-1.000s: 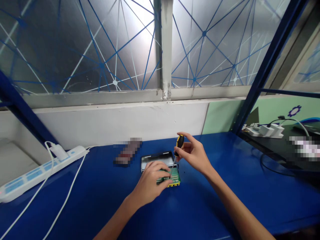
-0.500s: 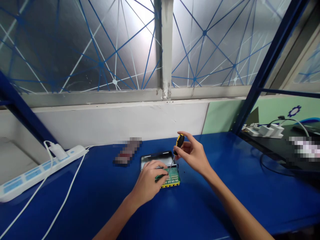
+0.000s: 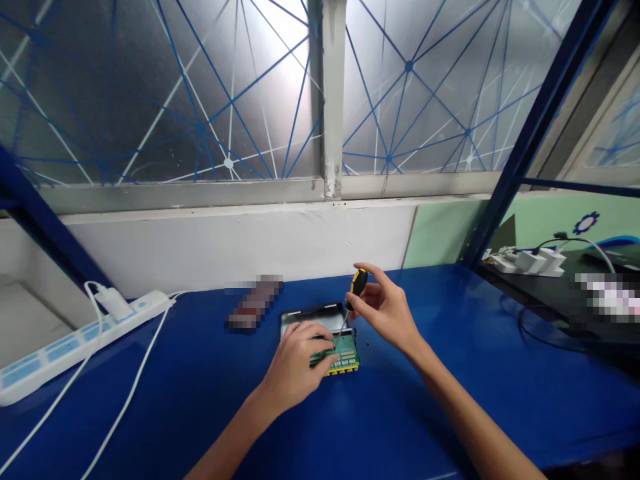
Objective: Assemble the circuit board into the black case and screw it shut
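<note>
A green circuit board (image 3: 345,348) with a row of yellow connectors (image 3: 343,371) along its near edge lies on the blue table. Behind it sits an open metal case part (image 3: 320,313), dark inside. My right hand (image 3: 383,307) grips the black-and-yellow handle of a screwdriver (image 3: 358,283), tilted with its shaft pointing down to the board. Over the board's left side, my left hand (image 3: 297,360) has its thumb and fingers curled close to the screwdriver tip. What sits between those fingertips is hidden.
A white power strip (image 3: 85,340) with a plug and trailing cables lies at the left. A blurred-out flat object (image 3: 255,305) rests behind the left hand. Tiny dark specks (image 3: 368,344) lie right of the board. Another power strip (image 3: 525,261) stands on the black surface at right.
Hardly anything differs. The left fingertips have shifted slightly by the screwdriver tip, and the whole view has drifted a little; the screwdriver stays in the right hand.
</note>
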Tool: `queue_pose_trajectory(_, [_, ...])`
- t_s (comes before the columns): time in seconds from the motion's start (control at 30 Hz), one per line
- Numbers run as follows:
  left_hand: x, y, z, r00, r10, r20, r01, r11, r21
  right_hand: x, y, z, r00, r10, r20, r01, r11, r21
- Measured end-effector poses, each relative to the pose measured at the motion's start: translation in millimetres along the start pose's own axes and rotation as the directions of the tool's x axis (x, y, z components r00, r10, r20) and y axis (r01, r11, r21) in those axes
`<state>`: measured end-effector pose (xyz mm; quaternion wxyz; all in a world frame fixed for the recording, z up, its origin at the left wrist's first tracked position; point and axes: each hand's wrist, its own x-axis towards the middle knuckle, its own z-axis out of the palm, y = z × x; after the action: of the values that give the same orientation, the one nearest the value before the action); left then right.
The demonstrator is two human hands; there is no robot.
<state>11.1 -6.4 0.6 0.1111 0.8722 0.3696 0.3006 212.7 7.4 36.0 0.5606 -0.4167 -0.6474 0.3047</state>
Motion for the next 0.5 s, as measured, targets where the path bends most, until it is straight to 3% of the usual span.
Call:
queue_pose_trajectory(0.27, [1.7, 1.2, -1.6, 0.999, -0.030, 0.035, 0.031, 0.998, -0.050, -0.1, 0.1, 0.0, 1.000, -0.010, -0.009, 0.010, 1.000, 0.015])
queue_pose_trajectory(0.5, [4.0, -4.4, -3.0, 0.994, -0.101, 0.031, 0.106, 0.939, -0.328, -1.5, -2.5, 1.3, 0.995, -0.039, -0.093, 0.042, 0.999, 0.028])
